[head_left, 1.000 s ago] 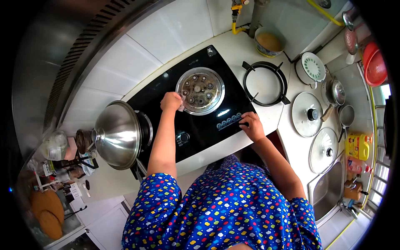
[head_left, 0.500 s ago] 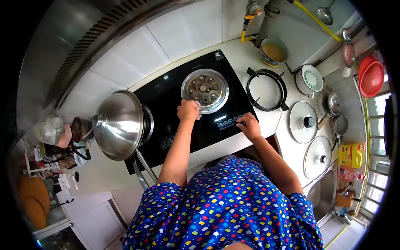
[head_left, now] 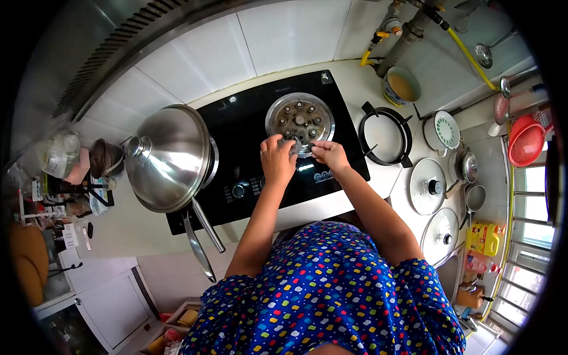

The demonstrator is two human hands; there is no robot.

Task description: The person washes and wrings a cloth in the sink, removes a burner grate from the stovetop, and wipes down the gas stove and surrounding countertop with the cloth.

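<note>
My left hand (head_left: 278,158) is closed around a crumpled greyish cloth (head_left: 292,145) at the front rim of the round metal burner (head_left: 300,118). My right hand (head_left: 330,155) is beside it, its fingertips pinched on something small and dark at the burner's lower right edge. The two hands are close together over the black glass hob (head_left: 248,136). Brown stains and several small round parts show on the burner.
A domed steel lid (head_left: 171,157) covers a wok at the left, handles jutting towards me. A black pot stand (head_left: 385,136) lies right of the hob. Farther right are a bowl (head_left: 401,86), glass lids (head_left: 428,186), a white pot (head_left: 442,131) and a yellow bottle (head_left: 485,238).
My left hand has moved from the burner's left side to its front with the cloth. My right hand has left the hob's front right edge and come up beside the left.
</note>
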